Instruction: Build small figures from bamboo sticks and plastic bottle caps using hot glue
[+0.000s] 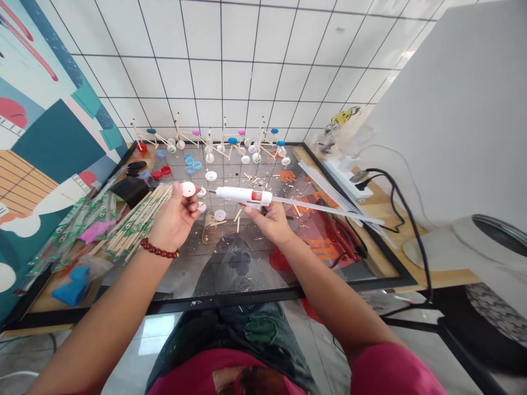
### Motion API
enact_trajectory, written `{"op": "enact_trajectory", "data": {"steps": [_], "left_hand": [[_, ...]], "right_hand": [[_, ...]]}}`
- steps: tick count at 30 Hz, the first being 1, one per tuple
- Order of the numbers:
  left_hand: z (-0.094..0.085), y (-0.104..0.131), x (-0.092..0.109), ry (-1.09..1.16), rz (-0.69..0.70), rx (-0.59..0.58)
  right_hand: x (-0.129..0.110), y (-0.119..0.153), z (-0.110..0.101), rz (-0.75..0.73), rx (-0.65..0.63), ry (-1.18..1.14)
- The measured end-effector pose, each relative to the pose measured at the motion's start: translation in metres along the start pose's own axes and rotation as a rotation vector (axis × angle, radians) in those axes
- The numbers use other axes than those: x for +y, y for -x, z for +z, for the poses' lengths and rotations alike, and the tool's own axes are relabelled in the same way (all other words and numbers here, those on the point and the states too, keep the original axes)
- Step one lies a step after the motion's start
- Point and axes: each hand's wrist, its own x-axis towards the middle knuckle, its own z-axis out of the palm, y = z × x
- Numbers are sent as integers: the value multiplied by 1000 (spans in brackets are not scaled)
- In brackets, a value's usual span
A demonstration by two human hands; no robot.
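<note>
My left hand (177, 219) pinches a white bottle cap (188, 189) between thumb and fingers, its flat face turned up. My right hand (269, 219) is wrapped round the handle of a white glue gun (242, 196), with a long clear glue stick (325, 207) running out of its back to the right. The gun's nozzle points left, a short way from the cap. Just beyond my left fingers are more white caps (201, 207). Under the gun, a white cap (219, 215) lies on the glass tabletop (185, 274).
Small stick-and-cap models (233, 141) line the back edge. Wrapped chopsticks (135, 222) lie at left, near blue caps (190, 162) and red caps (157, 175). Red-handled pliers (340, 236) and a power strip (349, 178) are at right. Wood scraps litter the middle.
</note>
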Motion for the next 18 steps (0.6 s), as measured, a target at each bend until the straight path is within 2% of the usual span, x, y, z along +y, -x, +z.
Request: {"op": "enact_trajectory", "data": {"steps": [3, 6, 18], "left_hand": [[7, 7, 0, 29, -62, -20], [10, 9, -4, 2, -40, -46], [3, 5, -15, -68, 2, -96]], "right_hand": [[0, 2, 2, -22, -5, 19], [-2, 3, 3, -52, -10, 30], [-10, 5, 6, -96, -31, 92]]}}
